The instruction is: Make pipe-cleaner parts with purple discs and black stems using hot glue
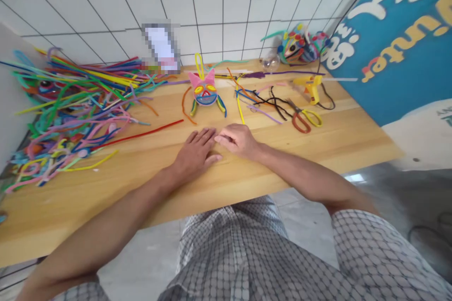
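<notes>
My left hand (pixel 198 150) lies flat on the wooden table (pixel 254 176), palm down, with its fingers stretched out and nothing in it. Beside it, my right hand (pixel 240 140) rests on the wood with its fingers curled; whether anything is inside them is hidden. Just beyond both hands sits a small animal figure (pixel 205 96) with pink ears, yellow-ringed eyes, a blue mouth and a yellow loop on top. A red pipe cleaner (pixel 148 132) lies left of my left hand. Scissors (pixel 302 121) with red and yellow handles lie to the right of my right hand.
A tangled heap of coloured pipe cleaners (pixel 77 117) covers the table's left side. At the right are a yellow glue gun (pixel 311 88) with a cord, loose black pipe cleaners (pixel 277 103), a clear ball (pixel 270 63) and a colourful decorated object (pixel 300 47) by the tiled wall.
</notes>
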### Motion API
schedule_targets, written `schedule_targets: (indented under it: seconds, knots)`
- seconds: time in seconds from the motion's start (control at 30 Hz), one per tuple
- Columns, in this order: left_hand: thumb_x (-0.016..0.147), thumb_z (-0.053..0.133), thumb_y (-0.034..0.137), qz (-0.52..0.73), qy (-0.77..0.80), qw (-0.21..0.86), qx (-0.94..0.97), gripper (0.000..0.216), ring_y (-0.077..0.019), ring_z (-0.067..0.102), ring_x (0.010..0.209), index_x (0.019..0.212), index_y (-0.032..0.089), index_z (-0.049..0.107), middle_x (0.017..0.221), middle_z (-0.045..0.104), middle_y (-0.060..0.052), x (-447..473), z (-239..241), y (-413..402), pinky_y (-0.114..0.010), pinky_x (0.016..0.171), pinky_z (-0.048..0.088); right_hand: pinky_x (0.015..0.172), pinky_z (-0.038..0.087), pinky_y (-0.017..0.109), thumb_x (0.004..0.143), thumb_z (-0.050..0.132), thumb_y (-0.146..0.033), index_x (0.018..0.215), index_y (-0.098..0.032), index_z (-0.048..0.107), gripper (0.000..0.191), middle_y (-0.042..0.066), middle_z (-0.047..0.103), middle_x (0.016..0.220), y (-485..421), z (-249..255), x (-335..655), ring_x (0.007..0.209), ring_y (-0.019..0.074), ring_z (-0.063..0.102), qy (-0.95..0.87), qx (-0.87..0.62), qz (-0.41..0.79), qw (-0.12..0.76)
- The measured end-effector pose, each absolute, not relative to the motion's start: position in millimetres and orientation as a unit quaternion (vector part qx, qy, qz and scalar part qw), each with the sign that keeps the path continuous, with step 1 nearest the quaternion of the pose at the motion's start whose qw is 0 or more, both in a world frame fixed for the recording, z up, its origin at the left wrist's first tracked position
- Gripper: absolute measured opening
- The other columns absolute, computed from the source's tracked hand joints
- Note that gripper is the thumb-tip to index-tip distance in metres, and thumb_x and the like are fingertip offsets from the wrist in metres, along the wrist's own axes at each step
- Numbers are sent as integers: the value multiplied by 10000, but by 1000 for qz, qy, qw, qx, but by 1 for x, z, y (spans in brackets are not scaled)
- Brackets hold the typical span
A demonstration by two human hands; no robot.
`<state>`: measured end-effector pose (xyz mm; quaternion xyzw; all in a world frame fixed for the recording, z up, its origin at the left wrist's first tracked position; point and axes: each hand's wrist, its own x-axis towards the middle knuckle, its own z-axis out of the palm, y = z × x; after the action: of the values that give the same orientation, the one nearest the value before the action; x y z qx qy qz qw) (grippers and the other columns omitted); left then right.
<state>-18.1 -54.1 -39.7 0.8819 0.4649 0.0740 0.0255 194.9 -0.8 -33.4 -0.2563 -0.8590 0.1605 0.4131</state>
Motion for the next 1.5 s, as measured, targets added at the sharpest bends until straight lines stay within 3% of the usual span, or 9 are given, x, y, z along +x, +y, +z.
schedule_targets:
  seconds: [0.13,0.4,0.47,0.63,0.77,0.93,1.17,1.33,1.5]
  knots:
    - [1050,567,532,110,463,23,879,678,-382,386,1610,1581,113,527,1722,417,-215,-18,-41,-53,-578,1314,322,665,400,302,1078,528,-398,791,-208,632,359,-13,594,652,3,-28,197,618,142,514,-859,-274,128,414]
    - [1088,468,449,149,458,89,872,576,-322,451,1568,1567,138,545,1672,511,-173,-26,-43,-56,-542,1315,340,732,424,322,1047,557,-404,927,-200,728,292,29,696,775,44,30,266,731,188,603,-752,-494,4,437]
    - [1096,444,440,185,449,102,868,549,-301,493,1532,1535,136,571,1625,564,-171,-27,-44,-55,-524,1301,368,757,437,328,1019,583,-362,970,-192,765,254,55,742,825,56,39,292,782,214,634,-726,-578,-24,372]
    - [1098,441,436,236,438,121,859,518,-298,568,1449,1482,136,618,1545,634,-175,-28,-47,-54,-552,1263,420,847,484,372,964,641,-336,1067,-184,837,268,155,806,1107,69,35,328,1041,311,691,-710,-699,-34,79]
    - [1094,462,413,236,432,116,863,490,-292,572,1444,1482,166,632,1530,649,-159,-28,-46,-54,-549,1255,434,894,501,410,959,646,-310,1095,-176,842,274,183,795,1198,69,20,329,1115,342,694,-712,-702,-28,9]
    - [1083,488,437,181,436,87,877,533,-316,495,1516,1536,178,595,1608,595,-121,-27,-47,-56,-533,1301,366,913,506,415,973,584,-261,1072,-161,835,288,192,793,1213,73,15,332,1140,346,695,-704,-708,-31,38]
    - [1081,505,431,177,441,85,876,551,-308,480,1524,1564,171,560,1618,586,-114,-26,-47,-58,-523,1309,357,834,505,365,930,626,-297,978,-188,803,213,115,821,1022,92,28,349,951,281,719,-668,-692,34,273]
    - [1086,499,408,191,433,96,876,530,-310,491,1511,1552,165,568,1599,601,-123,-27,-46,-58,-539,1303,373,633,439,315,858,681,-348,760,-235,658,151,8,654,694,106,33,337,639,178,568,-603,-613,269,434]
    - [1084,513,389,221,429,121,868,490,-298,523,1491,1530,199,586,1572,621,-125,-28,-43,-59,-555,1286,404,590,436,300,774,789,-453,766,-238,611,279,-5,630,721,99,23,311,609,151,535,-548,-498,467,483]
